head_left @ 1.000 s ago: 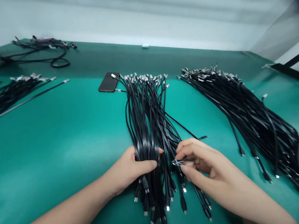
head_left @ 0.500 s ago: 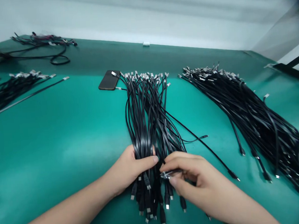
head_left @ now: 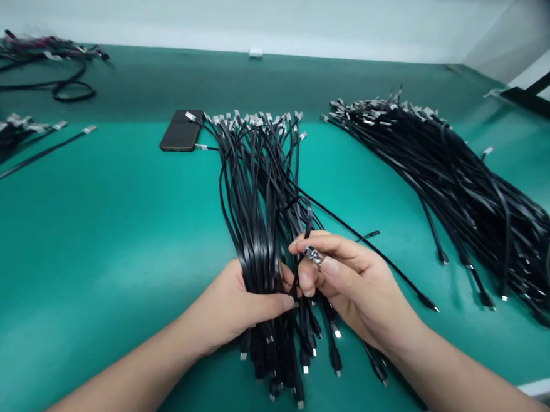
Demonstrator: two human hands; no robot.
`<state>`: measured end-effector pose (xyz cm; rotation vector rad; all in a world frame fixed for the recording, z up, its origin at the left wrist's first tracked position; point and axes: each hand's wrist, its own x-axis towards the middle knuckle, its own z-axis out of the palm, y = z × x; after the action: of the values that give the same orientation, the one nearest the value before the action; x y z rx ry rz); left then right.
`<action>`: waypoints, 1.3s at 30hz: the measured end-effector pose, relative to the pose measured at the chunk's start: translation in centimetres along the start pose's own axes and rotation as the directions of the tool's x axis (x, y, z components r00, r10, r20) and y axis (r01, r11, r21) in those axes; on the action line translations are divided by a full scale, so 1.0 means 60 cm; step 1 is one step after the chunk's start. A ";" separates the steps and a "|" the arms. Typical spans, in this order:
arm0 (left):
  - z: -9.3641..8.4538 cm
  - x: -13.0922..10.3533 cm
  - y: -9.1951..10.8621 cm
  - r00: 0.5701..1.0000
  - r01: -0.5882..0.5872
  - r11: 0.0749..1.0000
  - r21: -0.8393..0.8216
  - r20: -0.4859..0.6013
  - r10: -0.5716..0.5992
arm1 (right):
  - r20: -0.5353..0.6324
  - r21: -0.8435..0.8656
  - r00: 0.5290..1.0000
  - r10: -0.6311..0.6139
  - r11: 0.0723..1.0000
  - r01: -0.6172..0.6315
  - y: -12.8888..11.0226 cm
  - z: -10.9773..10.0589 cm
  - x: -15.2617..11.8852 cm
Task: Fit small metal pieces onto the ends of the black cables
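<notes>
The left hand [head_left: 244, 302] is wrapped around the middle cable bundle [head_left: 255, 226] at its near part; the right hand [head_left: 356, 282], fingers curled, pinches a small shiny metal piece [head_left: 313, 255] just beside it; a phone [head_left: 181, 131] lies near the bundle's far end, with a larger cable pile [head_left: 447, 175] to the right on the green bench [head_left: 117, 242]

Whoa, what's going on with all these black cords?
A person's left hand is gripping a big bunch of cords. The right hand, close beside it, holds a small shiny thing, too blurry to name. The bunch's far end reaches a phone on the green table. More cords lie on both sides.
</notes>
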<state>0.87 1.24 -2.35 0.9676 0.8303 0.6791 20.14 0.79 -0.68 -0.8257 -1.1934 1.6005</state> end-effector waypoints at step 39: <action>0.010 -0.006 0.012 0.989 0.082 0.989 0.124 -0.130 -0.065 | 0.012 -0.710 0.935 0.354 0.662 -0.241 -0.048 -0.007 -0.025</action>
<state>1.07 1.00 -1.38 1.0123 1.0265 0.6334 21.87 -0.25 1.93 -1.4734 -1.9148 1.4651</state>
